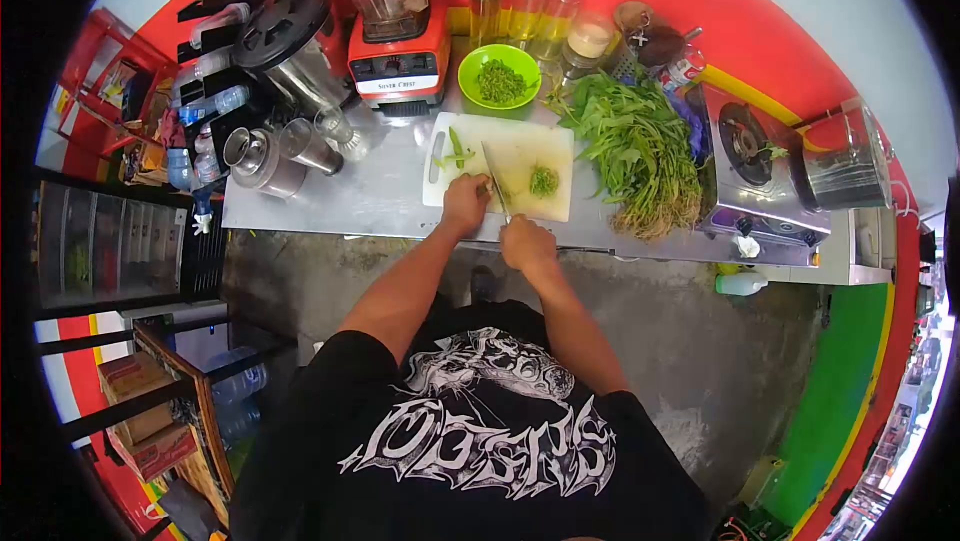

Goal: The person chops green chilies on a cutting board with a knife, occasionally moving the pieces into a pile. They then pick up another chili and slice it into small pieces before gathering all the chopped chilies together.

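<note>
A white cutting board (550,146) lies on the metal counter. My right hand (527,244) is closed round the handle of a knife (497,176), whose blade points away across the board. Beside the blade, my left hand (467,203) has its fingers bent together at the board's front edge; a small pale piece shows at the fingertips, too small to name. Green pieces (457,149) lie on the board's left part, and a small pile of chopped greens (544,180) sits right of the knife. Behind the board, a lime-green bowl (468,74) holds more chopped greens (499,82).
Leafy greens with roots (640,151) are heaped right of the board, beside a gas stove (745,146). A red blender (398,61) and oil bottles (527,6) stand behind. Glasses (312,146) and a metal shaker (262,161) stand at the left.
</note>
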Demonstrator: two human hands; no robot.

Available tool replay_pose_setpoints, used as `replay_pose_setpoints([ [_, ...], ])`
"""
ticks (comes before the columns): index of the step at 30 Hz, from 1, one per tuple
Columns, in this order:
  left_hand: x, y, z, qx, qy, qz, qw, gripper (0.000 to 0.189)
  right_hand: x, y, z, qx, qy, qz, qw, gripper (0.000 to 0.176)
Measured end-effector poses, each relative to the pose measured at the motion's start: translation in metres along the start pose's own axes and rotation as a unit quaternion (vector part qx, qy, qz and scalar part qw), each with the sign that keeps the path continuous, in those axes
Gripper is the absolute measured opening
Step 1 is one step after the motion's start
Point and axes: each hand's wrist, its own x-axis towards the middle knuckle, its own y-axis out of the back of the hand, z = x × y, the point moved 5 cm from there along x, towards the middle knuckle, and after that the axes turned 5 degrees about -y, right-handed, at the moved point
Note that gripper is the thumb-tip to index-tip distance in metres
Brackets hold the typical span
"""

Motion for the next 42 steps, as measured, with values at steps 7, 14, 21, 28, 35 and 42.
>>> replay_pose_setpoints([
  [7, -0.008, 0.006, 0.001, -0.037, -0.050, 0.000, 0.998, 0.018, 0.001, 0.000, -0.002, 0.015, -0.008, -0.026, 1.000, 0.034],
  [14, -0.006, 0.006, -0.002, -0.148, 0.003, 0.078, 0.986, 0.015, 0.000, -0.007, 0.000, 0.060, 0.010, -0.011, 0.998, 0.043],
  [21, 0.000, -0.006, -0.007, -0.044, 0.043, 0.115, 0.991, 0.024, 0.004, -0.017, 0.005, 0.061, -0.014, -0.016, 0.998, 0.043],
  [28, 0.003, -0.005, -0.006, -0.013, 0.005, 0.155, 0.988, 0.024, 0.021, -0.017, -0.002, 0.023, 0.001, 0.032, 0.999, 0.040],
  [35, -0.002, 0.008, -0.001, -0.146, 0.083, 0.045, 0.985, 0.008, 0.010, -0.001, -0.010, 0.048, 0.005, -0.009, 0.999, 0.042],
  [42, -0.003, 0.007, -0.002, -0.145, 0.062, 0.054, 0.986, 0.006, 0.021, -0.022, -0.008, 0.030, 0.006, 0.020, 0.999, 0.039],
])
